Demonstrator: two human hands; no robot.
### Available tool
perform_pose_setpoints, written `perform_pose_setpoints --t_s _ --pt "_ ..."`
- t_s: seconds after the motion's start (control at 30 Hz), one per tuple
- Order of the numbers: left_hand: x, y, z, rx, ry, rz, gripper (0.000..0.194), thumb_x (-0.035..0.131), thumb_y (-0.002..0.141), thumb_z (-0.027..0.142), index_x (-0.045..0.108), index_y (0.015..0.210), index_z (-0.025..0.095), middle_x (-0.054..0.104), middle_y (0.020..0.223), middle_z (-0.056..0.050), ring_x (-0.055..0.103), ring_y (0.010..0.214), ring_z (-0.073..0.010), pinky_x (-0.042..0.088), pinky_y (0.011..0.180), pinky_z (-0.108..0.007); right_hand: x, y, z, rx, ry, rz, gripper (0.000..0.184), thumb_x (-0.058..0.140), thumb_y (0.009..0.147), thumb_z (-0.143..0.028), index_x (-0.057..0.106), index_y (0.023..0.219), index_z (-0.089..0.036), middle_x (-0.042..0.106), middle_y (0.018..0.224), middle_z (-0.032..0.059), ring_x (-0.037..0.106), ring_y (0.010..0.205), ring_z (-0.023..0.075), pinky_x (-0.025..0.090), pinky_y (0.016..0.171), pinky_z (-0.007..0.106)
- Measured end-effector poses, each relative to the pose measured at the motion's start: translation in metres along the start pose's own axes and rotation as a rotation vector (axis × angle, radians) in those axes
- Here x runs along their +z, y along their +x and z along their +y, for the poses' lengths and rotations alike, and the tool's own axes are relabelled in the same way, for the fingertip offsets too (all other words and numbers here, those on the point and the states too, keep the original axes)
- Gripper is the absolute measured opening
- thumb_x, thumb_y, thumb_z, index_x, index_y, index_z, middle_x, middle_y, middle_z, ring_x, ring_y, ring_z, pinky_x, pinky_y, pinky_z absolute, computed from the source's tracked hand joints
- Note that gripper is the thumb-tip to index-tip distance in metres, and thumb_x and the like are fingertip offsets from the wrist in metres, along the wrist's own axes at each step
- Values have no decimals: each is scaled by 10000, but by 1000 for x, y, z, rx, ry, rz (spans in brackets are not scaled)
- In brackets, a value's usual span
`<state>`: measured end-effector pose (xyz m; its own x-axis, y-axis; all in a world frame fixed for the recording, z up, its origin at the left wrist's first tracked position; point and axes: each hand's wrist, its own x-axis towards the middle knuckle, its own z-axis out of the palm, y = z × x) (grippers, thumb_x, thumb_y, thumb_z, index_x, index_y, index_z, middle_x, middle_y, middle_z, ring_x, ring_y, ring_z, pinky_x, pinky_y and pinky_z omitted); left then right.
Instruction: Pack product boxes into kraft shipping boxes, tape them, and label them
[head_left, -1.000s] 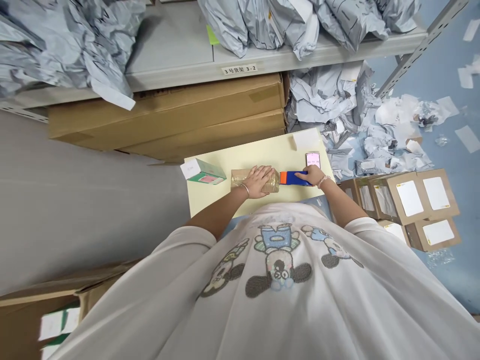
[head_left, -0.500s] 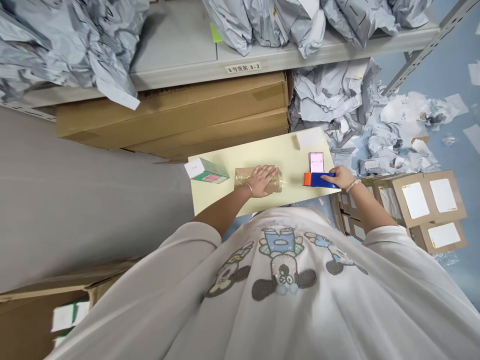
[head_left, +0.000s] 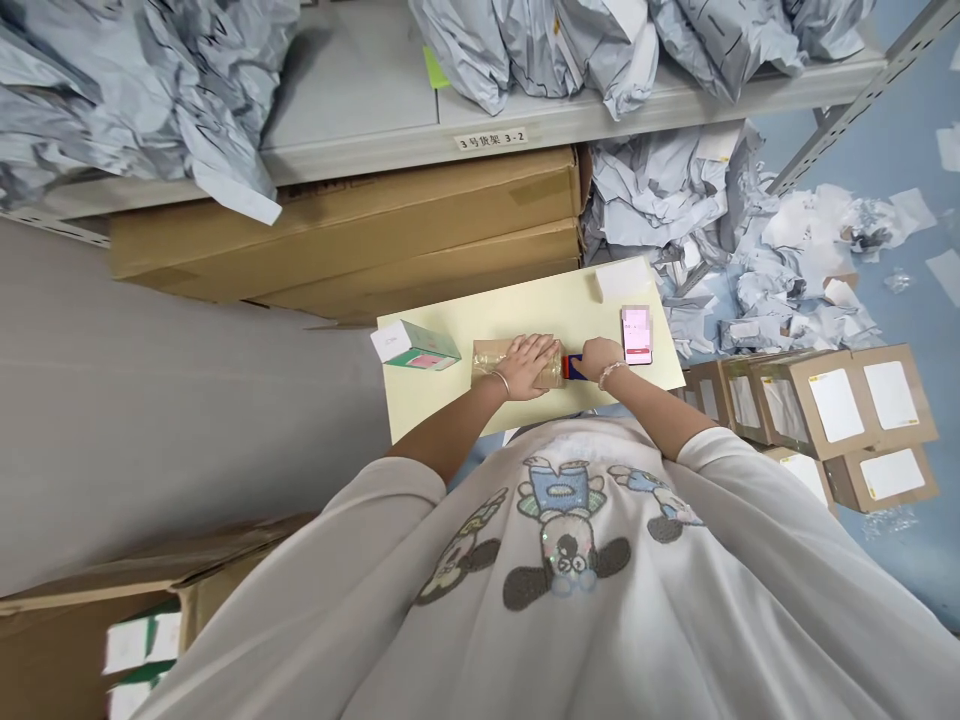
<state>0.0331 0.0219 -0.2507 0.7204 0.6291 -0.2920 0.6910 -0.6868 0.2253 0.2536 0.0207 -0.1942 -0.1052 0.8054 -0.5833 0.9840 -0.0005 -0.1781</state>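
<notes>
Moved inward since the earlier frame: the right hand (head_left: 601, 358) with the blue tape dispenser (head_left: 575, 367), now against the end of the parcel. On a pale yellow table (head_left: 525, 295), a brown wrapped parcel (head_left: 489, 363) under the left hand (head_left: 526, 365), its fingers (head_left: 544, 350) together and flat on top. Right fingers (head_left: 586, 352) clamped around the dispenser. Just beside them, a phone (head_left: 636, 335).

The left hand (head_left: 525, 366) lies flat on a brown parcel wrapped in clear tape (head_left: 489, 362) on a pale yellow table (head_left: 525, 290). The right hand (head_left: 601, 358) grips a blue-and-orange tape dispenser (head_left: 574, 368) against the parcel's end, near a smartphone (head_left: 636, 335) by the table's right edge.
</notes>
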Motion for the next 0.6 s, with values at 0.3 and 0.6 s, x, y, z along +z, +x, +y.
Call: perform_pose_setpoints --t_s 0.3,0.6 --pt "2 -1 -1 12 12 17 1064 684 797 538 224 1657 113 259 1689 -222 228 1544 -421 69 1256 -555 16 12 -37 26 58 -3 311 498 986 -160 770 1134 -133 764 1113 208 747 1021 271 551 827 326" --pt "-1 -4 1 0 -16 27 1050 705 780 510 258 1653 133 288 1682 -213 250 1535 -417 89 1257 -561 37 -2 25 212 223 155 553 341 1076 -478 728 1098 -83 746 1045 221 718 993 292 518 829 333"
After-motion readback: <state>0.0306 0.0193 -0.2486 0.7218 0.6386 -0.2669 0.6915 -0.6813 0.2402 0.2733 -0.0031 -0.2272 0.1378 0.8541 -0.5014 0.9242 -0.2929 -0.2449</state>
